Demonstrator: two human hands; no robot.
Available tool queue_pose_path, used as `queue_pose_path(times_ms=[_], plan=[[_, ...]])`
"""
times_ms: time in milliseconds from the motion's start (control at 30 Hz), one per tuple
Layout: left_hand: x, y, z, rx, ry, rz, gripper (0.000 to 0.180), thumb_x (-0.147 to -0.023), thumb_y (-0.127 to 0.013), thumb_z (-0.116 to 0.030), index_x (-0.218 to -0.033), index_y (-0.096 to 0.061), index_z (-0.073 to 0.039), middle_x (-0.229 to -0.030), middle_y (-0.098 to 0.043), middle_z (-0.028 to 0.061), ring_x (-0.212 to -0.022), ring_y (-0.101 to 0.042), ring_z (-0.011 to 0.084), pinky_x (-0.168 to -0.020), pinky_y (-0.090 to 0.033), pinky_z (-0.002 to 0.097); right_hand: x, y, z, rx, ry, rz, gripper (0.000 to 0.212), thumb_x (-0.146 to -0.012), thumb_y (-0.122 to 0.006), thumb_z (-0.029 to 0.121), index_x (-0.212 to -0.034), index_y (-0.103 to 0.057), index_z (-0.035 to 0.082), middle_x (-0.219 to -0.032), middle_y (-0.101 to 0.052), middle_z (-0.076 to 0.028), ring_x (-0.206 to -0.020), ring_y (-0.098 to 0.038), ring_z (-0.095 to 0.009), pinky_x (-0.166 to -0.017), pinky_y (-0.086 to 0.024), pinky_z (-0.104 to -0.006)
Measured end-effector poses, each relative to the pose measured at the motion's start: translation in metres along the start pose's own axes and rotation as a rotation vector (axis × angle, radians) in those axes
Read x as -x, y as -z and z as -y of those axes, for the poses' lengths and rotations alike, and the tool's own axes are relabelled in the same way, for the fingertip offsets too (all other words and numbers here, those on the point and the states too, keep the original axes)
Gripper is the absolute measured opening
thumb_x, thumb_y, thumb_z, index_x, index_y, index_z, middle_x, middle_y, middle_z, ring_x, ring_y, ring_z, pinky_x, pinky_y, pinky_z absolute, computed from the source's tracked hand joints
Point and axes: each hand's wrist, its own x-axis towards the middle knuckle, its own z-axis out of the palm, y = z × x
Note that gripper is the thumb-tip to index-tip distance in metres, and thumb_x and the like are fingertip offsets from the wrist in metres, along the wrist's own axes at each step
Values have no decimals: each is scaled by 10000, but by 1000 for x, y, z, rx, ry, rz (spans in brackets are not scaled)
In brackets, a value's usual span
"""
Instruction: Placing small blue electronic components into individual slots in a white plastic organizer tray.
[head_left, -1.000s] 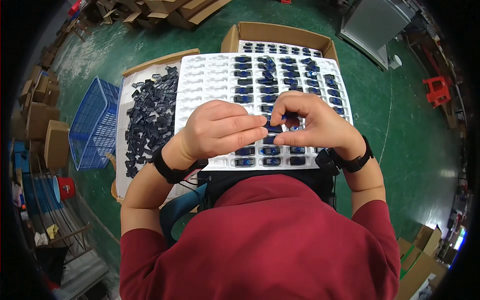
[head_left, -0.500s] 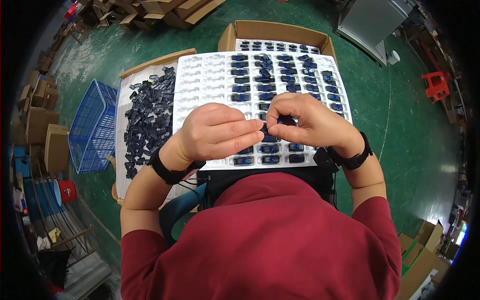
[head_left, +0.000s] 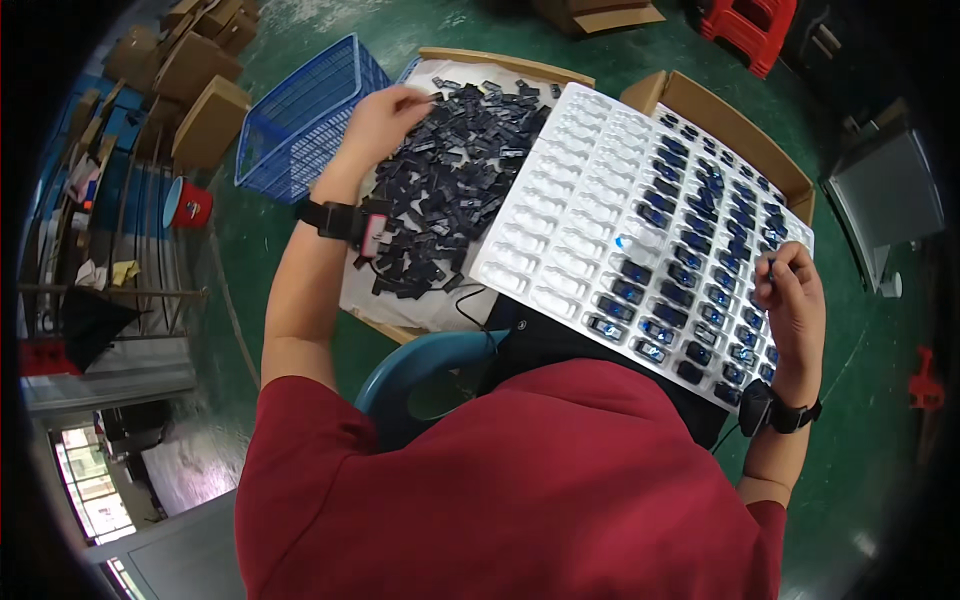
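My left hand [head_left: 383, 122] reaches over the far left edge of a heap of small dark plastic pieces [head_left: 455, 165]. Its fingers are pinched together at the tips; whatever they hold, if anything, is too small to make out. My right hand [head_left: 797, 300] is raised over the right side of a white moulded tray [head_left: 545, 235], fingers curled around a small dark plastic piece [head_left: 771, 268]. Dark pieces with blue shiny parts [head_left: 675, 292] sit in the tray's middle and right columns, some stacked loosely. The left columns show bare white hollows.
The heap lies on a pale-lined board with a wooden rim [head_left: 500, 60]. A cardboard box [head_left: 745, 120] with more pieces stands behind the tray. To the left are a blue basket [head_left: 300, 120] and a red bucket [head_left: 187, 204]. A blue chair [head_left: 415, 365] is beside me.
My hands were together over the tray and are now apart: the left went out to the heap, the right moved toward the tray's right side. The view has turned left.
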Motion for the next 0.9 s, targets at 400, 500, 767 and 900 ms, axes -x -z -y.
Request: queue_pose_path(times_ms=[400,500,767,900], plan=[[37,-16,119,-277,279,143,294,-794,-683,-238,-1007,-660,-36,-911,-673,126,-827,-638,217,-730,-484,319,0,-2,-4,-52,-34,50,129,-876,-458,107,-908,-558,32,-790,-527,-7,-662,-465,-87,-576,-366,-207],[16,-30,-25,-11,-79,215,241,-818,-633,-183,-1002,-654,-29,-946,-653,133,-822,-616,285,-738,-485,349,-3,4,-12,-155,-52,64,143,-882,-455,135,-879,-559,36,-750,-487,0,-655,-429,-91,-592,-354,-219],[37,-140,-175,22,-984,762,181,-774,-609,-103,-950,-642,-73,-944,-618,96,-925,-574,277,-794,-470,342,0,-1,-15,-51,-98,41,138,-871,-476,143,-885,-573,45,-690,-479,29,-604,-413,-56,-535,-325,-189],[34,-179,-185,-148,-1170,801,176,-772,-545,-106,-917,-645,-100,-848,-593,62,-871,-578,254,-742,-475,359,5,4,-14,-43,-106,76,145,-876,-477,141,-901,-586,50,-694,-487,45,-601,-412,-38,-534,-323,-178]])
